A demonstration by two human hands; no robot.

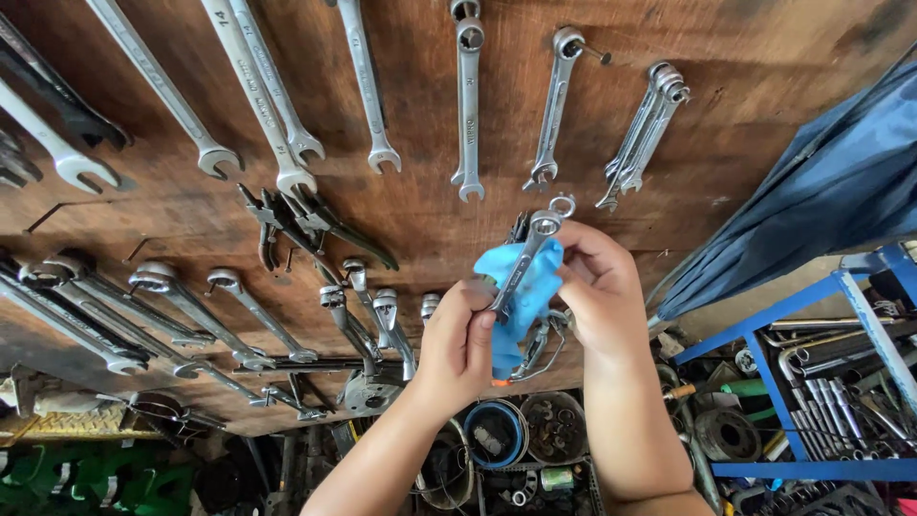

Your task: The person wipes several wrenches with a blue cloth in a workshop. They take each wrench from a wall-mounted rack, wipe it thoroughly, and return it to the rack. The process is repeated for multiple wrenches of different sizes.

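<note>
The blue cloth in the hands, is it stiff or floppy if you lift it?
Probably floppy: the blue cloth bunches and folds around the wrench between the left hand and right hand. It likely weighs little, hanging loosely. It should not roll.

We observed a small silver combination wrench, ring end uppermost, tilted and pressed against a light blue cloth. Both were held in front of the wooden tool board, near its lower edge.

Rows of combination wrenches and several pliers hang from nails on a brown wooden tool board.
</note>
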